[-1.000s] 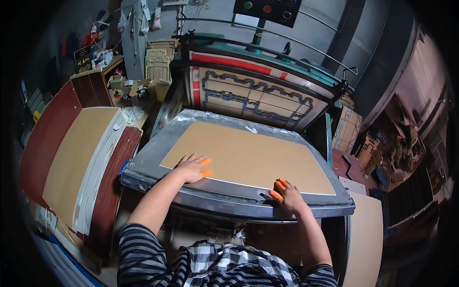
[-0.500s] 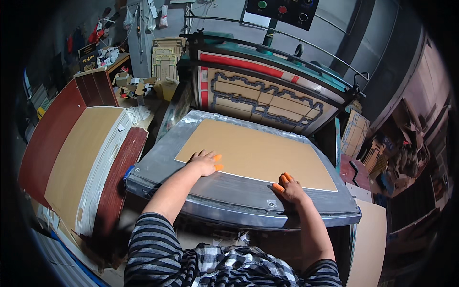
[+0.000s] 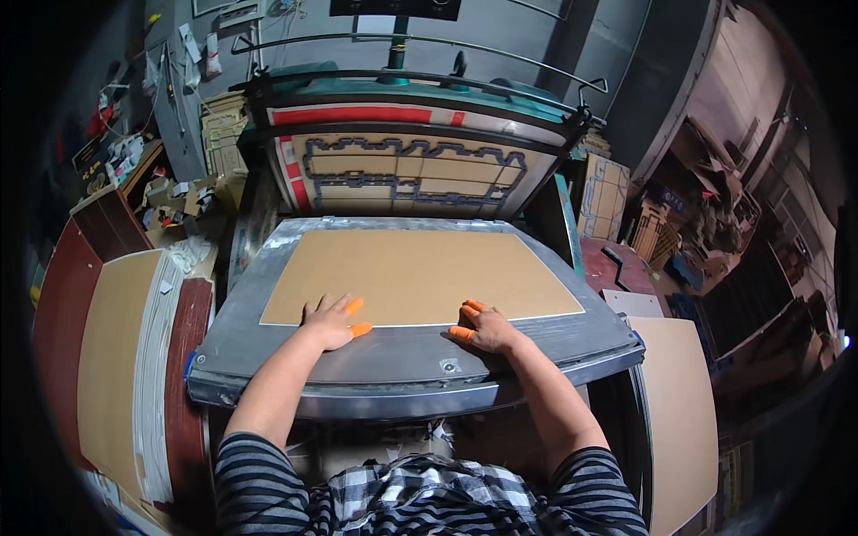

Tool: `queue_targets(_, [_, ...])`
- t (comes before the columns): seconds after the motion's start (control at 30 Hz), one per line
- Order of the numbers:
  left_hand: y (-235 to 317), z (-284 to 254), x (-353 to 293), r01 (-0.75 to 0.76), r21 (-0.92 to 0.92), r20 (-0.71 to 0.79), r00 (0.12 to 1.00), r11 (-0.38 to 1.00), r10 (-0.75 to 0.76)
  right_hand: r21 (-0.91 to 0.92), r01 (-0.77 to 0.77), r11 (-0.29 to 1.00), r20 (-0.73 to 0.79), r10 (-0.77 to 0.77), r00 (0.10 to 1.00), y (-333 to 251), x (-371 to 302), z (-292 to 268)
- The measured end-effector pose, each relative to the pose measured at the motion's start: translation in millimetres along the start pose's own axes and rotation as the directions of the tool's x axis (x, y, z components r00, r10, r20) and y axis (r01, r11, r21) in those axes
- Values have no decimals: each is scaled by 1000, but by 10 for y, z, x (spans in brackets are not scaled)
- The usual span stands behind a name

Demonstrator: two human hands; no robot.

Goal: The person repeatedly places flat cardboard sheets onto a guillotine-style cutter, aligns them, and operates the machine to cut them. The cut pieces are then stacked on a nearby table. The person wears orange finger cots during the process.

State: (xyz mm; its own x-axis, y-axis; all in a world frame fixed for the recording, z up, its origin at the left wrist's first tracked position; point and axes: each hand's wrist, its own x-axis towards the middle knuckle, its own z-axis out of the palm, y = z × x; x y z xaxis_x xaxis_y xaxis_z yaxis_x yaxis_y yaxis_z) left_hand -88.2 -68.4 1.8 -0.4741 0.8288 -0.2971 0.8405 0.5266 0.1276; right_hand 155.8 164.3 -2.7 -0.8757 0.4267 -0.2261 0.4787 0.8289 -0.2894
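Observation:
A tan sheet of cardboard (image 3: 420, 272) with a thin white edge lies flat on the grey metal bed (image 3: 393, 353) of a press. My left hand (image 3: 331, 323) rests palm down across the sheet's near edge, left of its middle, with the fingers spread. At the same edge, farther right, my right hand (image 3: 485, 327) lies with fingers stretched forward and the thumb apart. Orange finger covers show on some fingers of both hands. Behind the bed rises the press's upright platen, carrying a cutting die (image 3: 407, 174) with dark winding outlines.
A stack of tan sheets (image 3: 116, 330) stands at the left beside a dark red board (image 3: 188, 348). More tan sheets (image 3: 679, 402) are at the right, below a dark red surface with a black handle (image 3: 613, 266). A metal rail (image 3: 429, 40) spans the press top.
The view has turned, so the press now appears more level and farther left. Both hands stay at the sheet's near edge; the right hand's fingers look a little flatter.

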Motion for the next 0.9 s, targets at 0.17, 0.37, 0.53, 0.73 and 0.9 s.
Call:
queue_targets(0.17, [23,-30,-71,33,-27,109,994,999,-30,-45,53,998,-32,-55,998,149,-62,60])
queue_targets(0.37, [118,-47,-43,38,-39,1,999,998,-38,-61,56,997,2,-56,998,123,64,57])
queue_targets(0.53, [763,-84,27,-174,90,58,984,981,169,-11,111,994,-72,-111,991,118,71,26])
queue_targets(0.73, [931,60,45,-242,-47,34,969,969,244,-12,278,960,4,-278,961,206,294,-229])
queue_targets(0.9, [898,191,194,-223,-9,66,973,975,223,-325,233,917,-537,-382,752,-180,962,-1475])
